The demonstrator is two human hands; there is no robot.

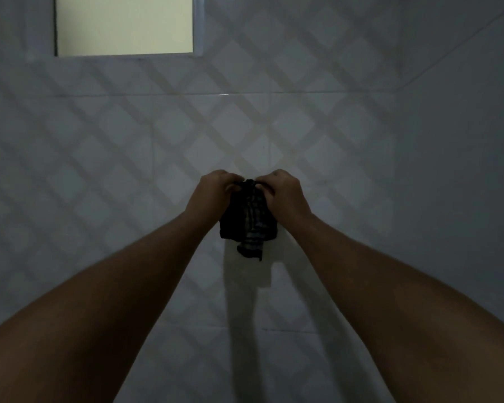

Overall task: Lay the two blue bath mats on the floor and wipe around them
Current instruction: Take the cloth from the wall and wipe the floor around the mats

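In a dim bathroom, a person stretches both bare arms toward a tiled wall (361, 135) and holds a small dark checked cloth (246, 225) up against it. The left hand (213, 193) and the right hand (284, 193) sit close together at the cloth's top edge. Each has its fingers curled over and pinching the fabric, so neither hand is free or spread. The cloth hangs down between the two wrists, bunched at the top with one ragged corner trailing lowest, and throws a long shadow (242, 292) down the tiles. The two-handed grip at the upper edge suggests the cloth is being taken from, or set on, a hook or peg on the wall. No hook shows behind the fingers, and which of the two it is cannot be told. It is likely the rag for the wiping part of the job. A pale lit window (122, 24) sits high at the left. The two blue bath mats are nowhere in view, nor is the floor. The camera faces the wall, so how far the laying of the mats has come cannot be judged here.
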